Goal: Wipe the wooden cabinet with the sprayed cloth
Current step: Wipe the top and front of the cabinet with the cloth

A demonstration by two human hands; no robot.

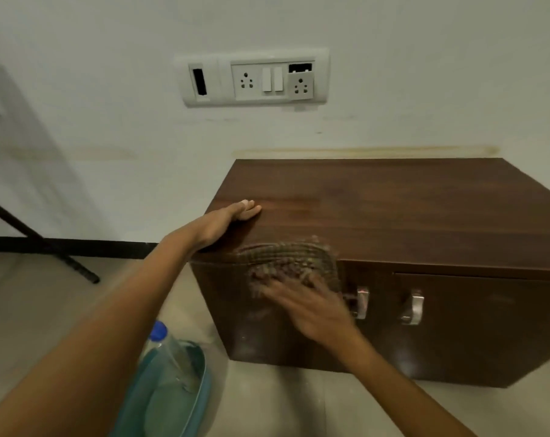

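A low dark-brown wooden cabinet (393,216) stands on the floor against the white wall. My left hand (226,220) rests flat on the top's left front corner, fingers straight. My right hand (308,305) presses a checked, brownish cloth (289,263) against the upper left of the cabinet's front face, just under the top edge. The hand and the cloth are blurred with motion. Two metal door handles (363,302) sit just right of my right hand.
A teal basin (201,389) with water and a clear bottle with a blue cap (158,331) in it sits on the floor left of the cabinet. A socket panel (251,77) is on the wall above. Black metal legs (40,244) stand at far left.
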